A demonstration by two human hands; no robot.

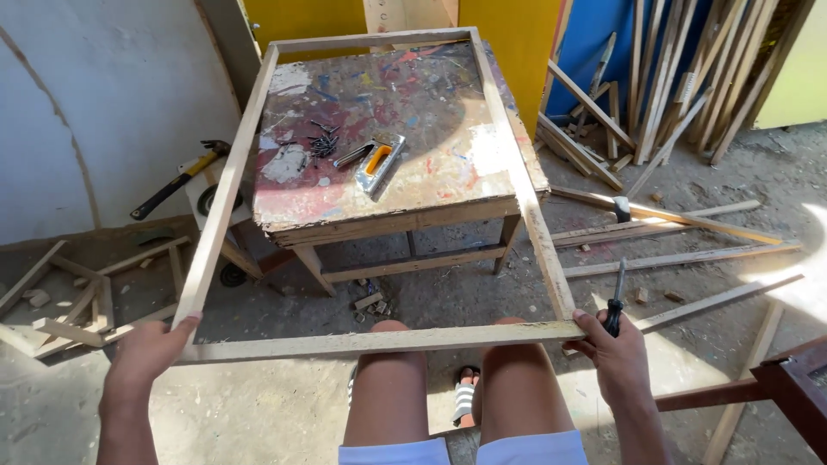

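A large square wooden frame (370,342) of thin battens rests with its far side on a paint-stained table (448,185), while its near side hangs over my knees. My left hand (148,351) grips the frame's near left corner. My right hand (613,351) holds the near right corner together with a black-handled screwdriver (615,297) that points up. A staple gun (377,164) with an orange inset lies on the table inside the frame, next to a heap of dark nails (324,143).
A yellow-handled hammer (181,179) lies left of the table. Wood offcuts (86,297) litter the floor at left. Long battens (680,226) lie on the floor at right, with more leaning on the blue wall. A dark red stool edge (797,387) is at lower right.
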